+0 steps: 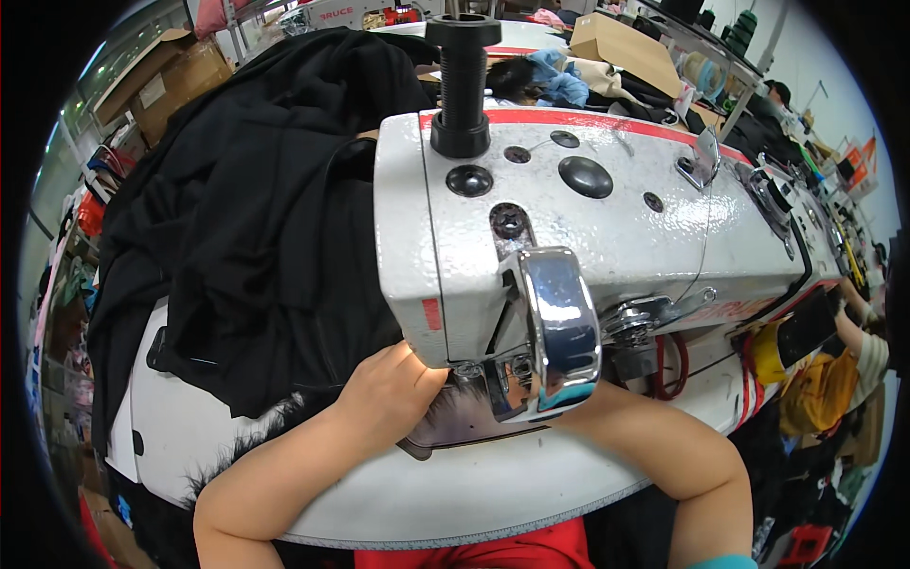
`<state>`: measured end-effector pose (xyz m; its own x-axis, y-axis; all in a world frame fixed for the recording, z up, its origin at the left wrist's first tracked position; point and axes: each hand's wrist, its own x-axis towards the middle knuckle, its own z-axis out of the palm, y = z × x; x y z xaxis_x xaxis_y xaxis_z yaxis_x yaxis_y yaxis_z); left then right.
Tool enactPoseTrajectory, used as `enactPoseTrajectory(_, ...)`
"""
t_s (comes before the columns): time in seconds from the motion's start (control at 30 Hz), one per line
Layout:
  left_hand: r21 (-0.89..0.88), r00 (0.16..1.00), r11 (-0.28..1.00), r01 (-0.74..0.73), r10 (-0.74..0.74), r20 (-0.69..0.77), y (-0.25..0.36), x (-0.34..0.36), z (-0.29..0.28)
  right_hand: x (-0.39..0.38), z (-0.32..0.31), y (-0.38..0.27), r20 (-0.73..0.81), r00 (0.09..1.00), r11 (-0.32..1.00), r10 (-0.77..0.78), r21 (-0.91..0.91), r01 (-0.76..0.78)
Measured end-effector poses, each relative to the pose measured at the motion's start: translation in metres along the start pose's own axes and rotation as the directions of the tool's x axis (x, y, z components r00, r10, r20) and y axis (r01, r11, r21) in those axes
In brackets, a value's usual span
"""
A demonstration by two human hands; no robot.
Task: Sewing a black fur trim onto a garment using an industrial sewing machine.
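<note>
A white sewing machine (607, 237) with red stripes fills the middle right. My left hand (389, 394) rests beside the lit needle area, fingers bent and pressed together, their tips partly hidden at the machine's head; what they grip is unclear. A large heap of black fabric (227, 228) lies left of the head, with black fur trim (246, 446) along its lower part, reaching toward that hand. My right forearm (664, 436) runs under the chrome lever (564, 322); its hand is hidden behind the machine.
The white table (417, 503) curves along the front. Cardboard boxes (175, 95) stand behind at left, an open carton (621, 52) and piled garments at back. At right, a co-worker's arm (853, 322) is near yellow fabric (815, 389). Metal shelving (720, 66) stands at back right.
</note>
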<state>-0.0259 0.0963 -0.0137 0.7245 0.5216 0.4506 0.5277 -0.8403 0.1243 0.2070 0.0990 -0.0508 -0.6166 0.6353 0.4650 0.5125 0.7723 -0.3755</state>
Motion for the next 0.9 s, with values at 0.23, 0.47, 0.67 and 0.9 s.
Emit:
enactPoseTrajectory(0.23,0.042,1.000,0.999,-0.008,0.009,-0.028,0.002,0.004,-0.004,0.012,-0.006,-0.008,-0.049,0.996,0.993,-0.072,-0.098,0.067)
enactPoseTrajectory(0.47,0.080,0.997,0.996,0.028,-0.033,0.064,-0.002,0.004,-0.002,0.017,-0.002,-0.008,0.025,0.995,0.960,-0.100,-0.259,0.103)
enactPoseTrajectory(0.67,0.144,0.997,0.989,0.032,-0.042,0.070,-0.001,-0.001,0.004,0.011,0.001,-0.005,0.203,0.979,0.986,0.012,-0.165,0.022)
enactPoseTrajectory(0.9,0.133,0.999,0.991,0.022,-0.025,0.022,-0.003,0.001,0.003,0.014,0.001,-0.010,-0.049,0.993,0.983,0.110,0.151,-0.102)
